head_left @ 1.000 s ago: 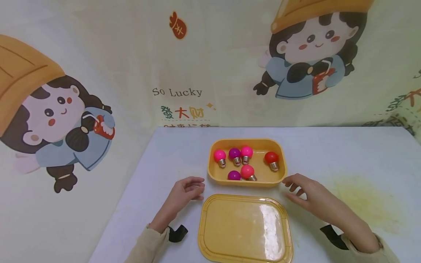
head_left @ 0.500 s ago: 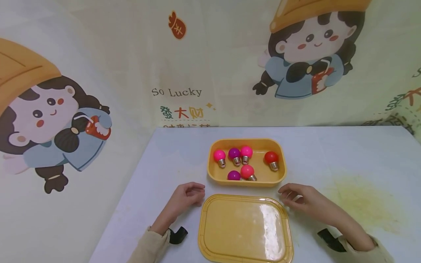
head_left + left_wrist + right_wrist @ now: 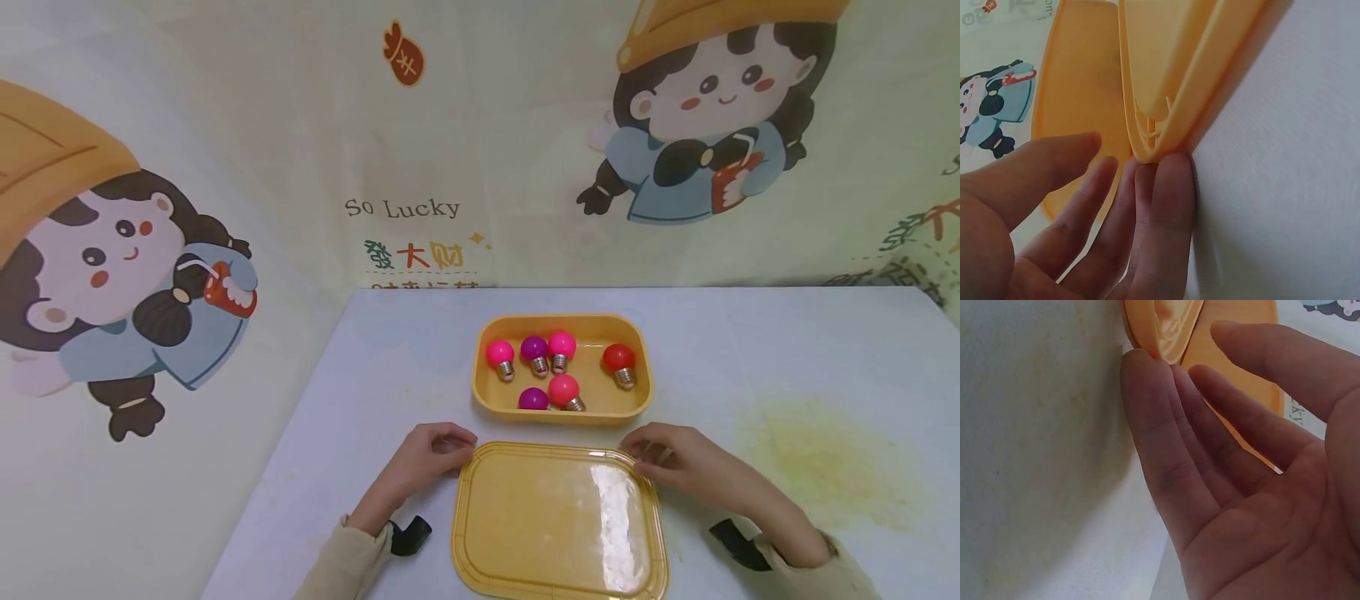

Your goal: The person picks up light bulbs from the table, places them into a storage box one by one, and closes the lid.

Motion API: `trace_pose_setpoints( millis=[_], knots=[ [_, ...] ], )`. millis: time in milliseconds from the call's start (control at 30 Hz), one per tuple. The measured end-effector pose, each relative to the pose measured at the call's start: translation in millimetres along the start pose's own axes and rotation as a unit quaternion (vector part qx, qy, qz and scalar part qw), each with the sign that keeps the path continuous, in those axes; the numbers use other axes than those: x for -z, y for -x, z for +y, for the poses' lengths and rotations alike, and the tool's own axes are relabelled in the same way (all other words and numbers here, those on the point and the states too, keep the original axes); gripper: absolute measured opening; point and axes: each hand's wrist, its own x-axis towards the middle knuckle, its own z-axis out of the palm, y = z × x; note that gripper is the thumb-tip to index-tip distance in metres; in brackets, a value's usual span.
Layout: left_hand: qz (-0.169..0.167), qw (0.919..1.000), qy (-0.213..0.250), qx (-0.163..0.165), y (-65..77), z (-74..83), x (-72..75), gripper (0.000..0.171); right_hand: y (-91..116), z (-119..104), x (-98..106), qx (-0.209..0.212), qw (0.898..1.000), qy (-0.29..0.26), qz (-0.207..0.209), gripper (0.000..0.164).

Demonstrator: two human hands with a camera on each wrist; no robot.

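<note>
A flat yellow lid (image 3: 555,521) with rounded corners and a raised rim lies on the table before me. At its far left corner, my left hand (image 3: 429,458) touches the rim with the fingertips, the thumb standing apart in the left wrist view. My right hand (image 3: 686,462) is at the far right corner; in the right wrist view its extended fingers (image 3: 1163,437) meet the lid (image 3: 1169,337). Just beyond stands a yellow box (image 3: 483,392) holding several light bulbs, among them a red bulb (image 3: 618,360), a purple bulb (image 3: 534,398) and a pink bulb (image 3: 500,354).
The white table (image 3: 750,350) has a yellowish stain (image 3: 832,458) on its right side. A printed cloth (image 3: 525,167) with cartoon figures hangs behind and to the left. Black straps (image 3: 411,536) show at the wrists.
Both hands have come down and inward, from beside the box to the lid's far corners. The lid, box and bulbs have stayed in place.
</note>
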Motion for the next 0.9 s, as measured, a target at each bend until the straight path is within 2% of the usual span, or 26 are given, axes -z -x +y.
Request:
trace_pose_setpoints(
  millis=[167, 400, 600, 900],
  knots=[
    [0.005, 0.9989, -0.045, -0.010, 0.8, 4.6, -1.7, 0.017, -1.9, 2.3, -1.9, 0.007, 1.000, 0.002, -0.006, 0.019],
    [0.004, 0.9949, -0.097, -0.028, 0.3, 7.3, -2.6, 0.021, -2.7, 4.3, -4.5, -0.003, 1.000, 0.006, -0.004, 0.019],
    [0.008, 0.9932, -0.107, -0.044, -1.3, 6.9, -4.6, 0.027, -5.1, 3.0, -5.8, -0.018, 1.000, 0.023, -0.004, 0.019],
    [0.021, 0.9920, -0.109, -0.062, -1.6, 4.1, -7.7, 0.032, -6.9, 1.2, -8.6, -0.001, 0.999, 0.047, 0.003, 0.024]
  ],
)
